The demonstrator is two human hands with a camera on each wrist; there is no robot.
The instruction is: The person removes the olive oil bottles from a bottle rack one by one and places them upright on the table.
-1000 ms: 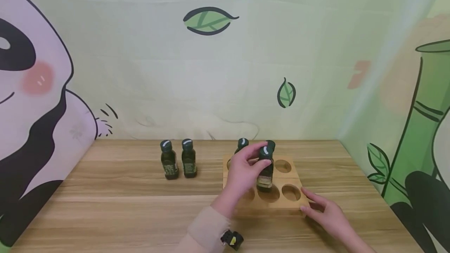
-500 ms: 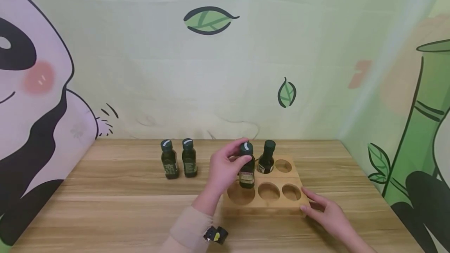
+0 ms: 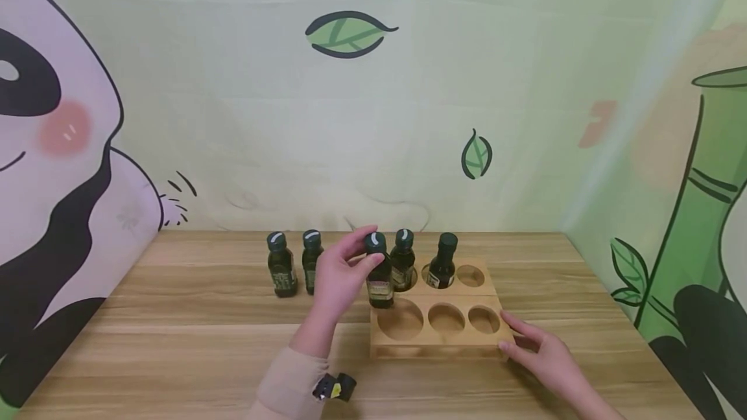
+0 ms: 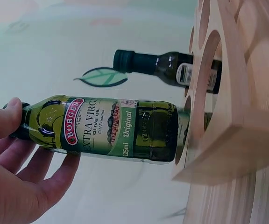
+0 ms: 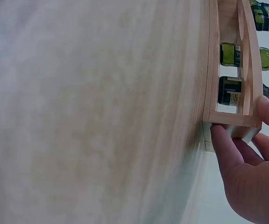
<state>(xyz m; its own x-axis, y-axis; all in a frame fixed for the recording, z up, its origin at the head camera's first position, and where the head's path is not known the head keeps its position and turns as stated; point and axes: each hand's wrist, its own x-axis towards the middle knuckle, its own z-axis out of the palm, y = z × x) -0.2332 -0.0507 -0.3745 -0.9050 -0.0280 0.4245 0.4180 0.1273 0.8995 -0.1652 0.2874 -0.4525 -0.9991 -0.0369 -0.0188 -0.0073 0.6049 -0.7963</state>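
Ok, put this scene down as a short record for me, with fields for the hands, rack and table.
Left hand: holds Borges extra virgin olive oil bottle near its cap, above the rack's left side
Right hand: grips wooden rack at its right end
Rack back row: green bottle left, slim-necked dark bottle middle
Table: two upright bottles left of rack

Left hand (image 3: 337, 277) pinches bottle (image 3: 380, 287) upright by the cap at left edge of rack (image 3: 440, 345).
Right hand (image 3: 543, 354) grips near right corner. Rack bottles (image 3: 441, 269) sit in back row, left and middle holes. Two loose bottles (image 3: 282, 274) stand on worktop (image 3: 192, 342), one partly behind left hand.
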